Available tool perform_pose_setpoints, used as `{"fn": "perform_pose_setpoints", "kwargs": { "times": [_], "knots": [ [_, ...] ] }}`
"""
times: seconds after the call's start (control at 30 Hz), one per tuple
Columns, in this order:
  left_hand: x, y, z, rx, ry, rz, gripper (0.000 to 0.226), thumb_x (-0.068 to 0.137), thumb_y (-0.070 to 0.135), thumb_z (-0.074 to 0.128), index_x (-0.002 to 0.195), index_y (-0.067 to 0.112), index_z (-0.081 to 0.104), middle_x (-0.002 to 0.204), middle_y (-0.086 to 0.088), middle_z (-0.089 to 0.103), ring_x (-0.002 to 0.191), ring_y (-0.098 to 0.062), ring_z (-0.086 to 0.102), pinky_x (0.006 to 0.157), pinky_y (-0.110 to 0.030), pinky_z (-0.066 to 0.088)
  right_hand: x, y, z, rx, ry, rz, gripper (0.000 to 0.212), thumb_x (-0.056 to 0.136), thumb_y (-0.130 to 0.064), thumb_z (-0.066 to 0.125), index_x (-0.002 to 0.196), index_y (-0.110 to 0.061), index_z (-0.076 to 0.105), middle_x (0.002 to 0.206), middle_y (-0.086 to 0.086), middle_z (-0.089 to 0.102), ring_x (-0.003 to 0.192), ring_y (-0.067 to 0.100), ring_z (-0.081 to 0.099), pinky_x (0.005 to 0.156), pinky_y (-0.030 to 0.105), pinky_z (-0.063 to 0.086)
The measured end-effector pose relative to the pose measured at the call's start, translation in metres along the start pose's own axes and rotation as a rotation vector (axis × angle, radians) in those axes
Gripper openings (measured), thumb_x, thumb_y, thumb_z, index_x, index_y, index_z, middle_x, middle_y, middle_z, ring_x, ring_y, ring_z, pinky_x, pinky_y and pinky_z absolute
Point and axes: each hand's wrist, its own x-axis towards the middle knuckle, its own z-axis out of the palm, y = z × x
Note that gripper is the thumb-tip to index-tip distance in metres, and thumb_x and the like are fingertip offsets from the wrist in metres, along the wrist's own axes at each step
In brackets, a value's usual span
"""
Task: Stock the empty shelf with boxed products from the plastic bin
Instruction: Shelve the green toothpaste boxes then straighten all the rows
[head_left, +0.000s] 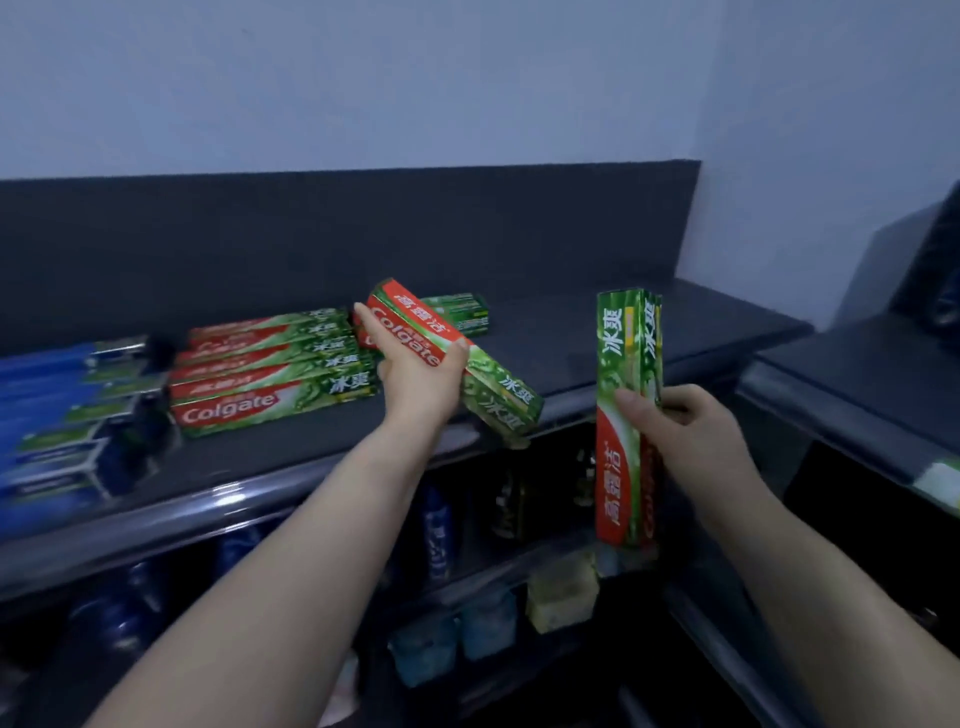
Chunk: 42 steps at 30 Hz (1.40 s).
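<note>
My left hand (415, 382) grips green-and-red toothpaste boxes (483, 384), tilted over the dark top shelf (623, 338), just right of a row of several matching boxes (270, 374) lying flat. My right hand (680, 431) holds more of the same boxes (623, 415) upright, in front of the shelf's right part. Another green box (462, 312) lies further back behind the left hand. The plastic bin is out of view.
Blue toothpaste boxes (67, 415) lie at the shelf's left end. Lower shelves hold blue bottles (436, 535), pale tubs (452, 634) and a yellowish pack (561, 597). A second dark shelf unit (857, 384) stands to the right against the pale wall.
</note>
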Motion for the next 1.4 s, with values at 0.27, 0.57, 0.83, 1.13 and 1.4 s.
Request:
{"fn": "perform_pose_setpoints", "kwargs": {
  "times": [0.27, 0.57, 0.83, 1.13, 1.4],
  "knots": [
    [0.034, -0.001, 0.016, -0.125, 0.177, -0.142, 0.115, 0.082, 0.031, 0.072, 0.142, 0.04, -0.027, 0.132, -0.016, 0.046, 0.086, -0.019, 0.053, 0.084, -0.031, 0.039, 0.053, -0.003, 0.044, 0.094, -0.16, 0.014, 0.036, 0.074, -0.041, 0.074, 0.094, -0.015, 0.059, 0.088, 0.001, 0.067, 0.075, 0.014, 0.066, 0.063, 0.029, 0.048],
    [0.062, 0.003, 0.039, 0.206, 0.074, -0.126, 0.109, 0.085, 0.028, 0.066, 0.143, 0.036, -0.026, 0.141, -0.023, 0.019, 0.083, -0.027, 0.046, 0.085, -0.028, 0.035, 0.096, -0.003, 0.061, 0.084, -0.118, -0.009, 0.058, 0.057, -0.057, 0.071, 0.096, -0.016, 0.059, 0.093, 0.001, 0.068, 0.081, 0.017, 0.067, 0.07, 0.034, 0.052],
    [0.082, 0.004, 0.026, 1.089, -0.309, 0.23, 0.055, 0.092, 0.051, 0.045, 0.14, 0.025, 0.038, 0.143, -0.018, 0.019, 0.121, -0.04, 0.04, 0.103, -0.042, 0.033, 0.121, -0.005, 0.083, 0.12, -0.085, -0.027, 0.038, 0.072, -0.048, 0.072, 0.092, -0.017, 0.059, 0.09, 0.0, 0.067, 0.078, 0.014, 0.066, 0.062, 0.027, 0.046],
    [0.095, 0.022, 0.035, 1.518, -0.572, 0.754, 0.051, 0.09, 0.01, 0.05, 0.137, 0.025, 0.039, 0.136, -0.004, 0.047, 0.143, -0.033, 0.018, 0.105, -0.065, -0.016, 0.119, -0.013, 0.078, 0.167, -0.053, -0.076, 0.032, 0.075, -0.044, 0.072, 0.087, -0.018, 0.06, 0.081, -0.002, 0.069, 0.066, 0.008, 0.066, 0.062, 0.025, 0.046],
    [0.074, 0.081, -0.042, 1.258, -0.436, 0.473, 0.05, 0.089, 0.036, 0.06, 0.135, 0.023, 0.044, 0.125, -0.003, 0.056, 0.119, -0.025, 0.049, 0.098, -0.034, 0.033, 0.109, -0.041, 0.077, 0.234, -0.147, -0.083, 0.035, 0.079, -0.047, 0.069, 0.086, -0.014, 0.059, 0.078, 0.0, 0.069, 0.068, 0.01, 0.064, 0.07, 0.03, 0.052]
  ]
}}
